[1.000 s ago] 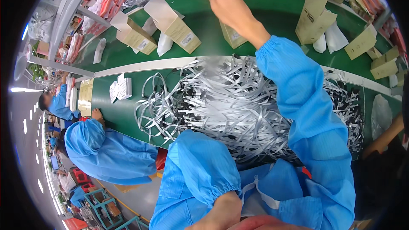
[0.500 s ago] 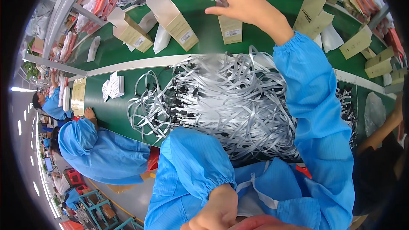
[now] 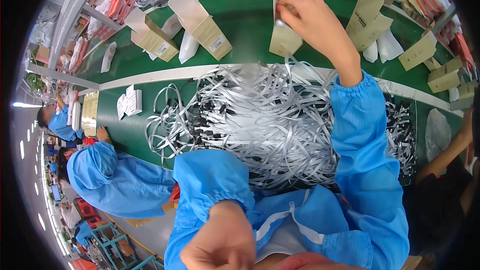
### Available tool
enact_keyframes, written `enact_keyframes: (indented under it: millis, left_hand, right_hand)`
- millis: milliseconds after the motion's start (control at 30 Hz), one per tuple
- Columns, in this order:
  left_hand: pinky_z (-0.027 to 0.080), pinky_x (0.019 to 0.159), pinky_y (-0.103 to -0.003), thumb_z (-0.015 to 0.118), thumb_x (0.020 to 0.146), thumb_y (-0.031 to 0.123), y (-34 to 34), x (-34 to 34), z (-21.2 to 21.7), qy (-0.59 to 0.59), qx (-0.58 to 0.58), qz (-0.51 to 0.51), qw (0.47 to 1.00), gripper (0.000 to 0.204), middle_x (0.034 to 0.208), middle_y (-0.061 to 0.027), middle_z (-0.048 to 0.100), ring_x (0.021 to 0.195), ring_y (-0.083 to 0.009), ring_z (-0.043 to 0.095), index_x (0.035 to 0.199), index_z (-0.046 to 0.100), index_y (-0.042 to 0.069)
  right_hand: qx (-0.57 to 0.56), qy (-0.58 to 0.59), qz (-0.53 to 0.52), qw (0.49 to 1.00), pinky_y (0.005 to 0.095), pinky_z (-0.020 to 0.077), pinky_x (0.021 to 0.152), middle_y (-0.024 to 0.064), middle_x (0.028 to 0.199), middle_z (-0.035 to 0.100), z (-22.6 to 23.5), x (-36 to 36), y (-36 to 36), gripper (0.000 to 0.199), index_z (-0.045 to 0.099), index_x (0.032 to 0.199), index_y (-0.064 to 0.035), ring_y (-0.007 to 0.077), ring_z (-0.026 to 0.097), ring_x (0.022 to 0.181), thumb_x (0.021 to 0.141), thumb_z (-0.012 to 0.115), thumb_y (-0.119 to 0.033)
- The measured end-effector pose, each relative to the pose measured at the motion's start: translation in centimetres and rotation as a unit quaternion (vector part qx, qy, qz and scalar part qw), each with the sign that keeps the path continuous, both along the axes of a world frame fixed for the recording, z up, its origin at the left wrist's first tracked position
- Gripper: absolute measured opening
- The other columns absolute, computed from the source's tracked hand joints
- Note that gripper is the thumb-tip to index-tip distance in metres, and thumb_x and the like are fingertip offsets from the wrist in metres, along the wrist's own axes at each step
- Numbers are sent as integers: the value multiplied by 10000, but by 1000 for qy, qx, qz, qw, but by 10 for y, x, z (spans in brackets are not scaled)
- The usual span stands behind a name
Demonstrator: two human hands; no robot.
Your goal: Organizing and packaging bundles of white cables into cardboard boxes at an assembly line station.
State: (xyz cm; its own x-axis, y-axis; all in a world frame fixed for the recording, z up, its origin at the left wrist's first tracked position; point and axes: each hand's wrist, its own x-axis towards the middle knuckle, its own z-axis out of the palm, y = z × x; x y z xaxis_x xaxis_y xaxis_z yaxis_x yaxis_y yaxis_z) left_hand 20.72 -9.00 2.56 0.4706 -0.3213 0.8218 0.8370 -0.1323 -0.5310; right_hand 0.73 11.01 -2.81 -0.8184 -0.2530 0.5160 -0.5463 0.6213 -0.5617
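Note:
My right hand (image 3: 315,25) reaches over the far green surface, fingers curled at the top of a beige carton (image 3: 284,41). The carton's lid flap stands up edge-on beside my fingertips. Something shiny and pale shows at the carton's mouth, partly hidden by the fingers. Close to my body, my left hand (image 3: 222,237) is bent inward with its fingers curled. What it holds, if anything, is hidden. Between my arms and the carton lies a big heap of flat white cables (image 3: 265,120) with black ends.
Open beige cartons (image 3: 212,37) stand left on the green belt (image 3: 240,17), near white pouches (image 3: 189,46). Another open carton (image 3: 367,22) is at the right. White papers (image 3: 131,101) lie left of the cables. A person in blue (image 3: 117,177) works at the left; a bare arm (image 3: 447,150) shows right.
My right hand has moved slightly right and down. The carton at it has turned, so its lid is now edge-on. My left hand has shifted left.

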Motion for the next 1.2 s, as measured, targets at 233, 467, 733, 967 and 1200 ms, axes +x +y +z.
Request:
enact_keyframes:
  millis: [233, 467, 733, 967, 1200]
  left_hand:
    - [423, 503, -188, 628, 720, -84, -14, -5, -1, 38, -10, 110, 993, 176, 679, 52, 526, 505, -44, 487, 713, 535, 65]
    - [505, 504, -208, 624, 715, -121, 22, -12, 4, 32, -45, -105, 993, 182, 703, 26, 567, 537, -84, 558, 782, 563, 36]
    - [494, 463, -212, 621, 722, -134, 26, -20, -4, 12, -158, -104, 982, 174, 729, -18, 622, 570, -101, 612, 782, 573, 23]
    - [474, 515, -190, 551, 895, 64, 19, -20, -12, 4, -164, -87, 983, 130, 741, 2, 649, 541, -93, 601, 997, 630, 78]
    - [497, 653, -309, 482, 1052, 53, -11, -5, -50, -8, -265, 44, 963, 299, 1208, -77, 628, 891, -162, 636, 1314, 625, 68]
  right_hand:
    - [-68, -24, -18, 997, 363, 516, 686, 170, 874, 723, -3, -1, 8, 212, 639, 1103, -9, 310, 685, 760, 1012, 577, -190]
    - [-6, 32, 67, 997, 313, 510, 720, 123, 874, 714, -12, -10, 28, 251, 628, 1136, -19, 213, 691, 785, 1015, 634, -239]
    - [-77, -91, 46, 992, 510, 515, 735, 242, 829, 657, 24, 13, 26, 283, 641, 1056, 16, 458, 650, 827, 1038, 558, -254]
    - [28, 33, -14, 999, 499, 517, 701, 285, 896, 674, 4, 8, 39, 292, 663, 1010, 19, 474, 647, 796, 1035, 555, -251]
    - [-68, -24, -59, 996, 488, 512, 675, 285, 817, 652, 21, 13, 32, 311, 656, 883, 46, 476, 639, 773, 982, 649, -249]
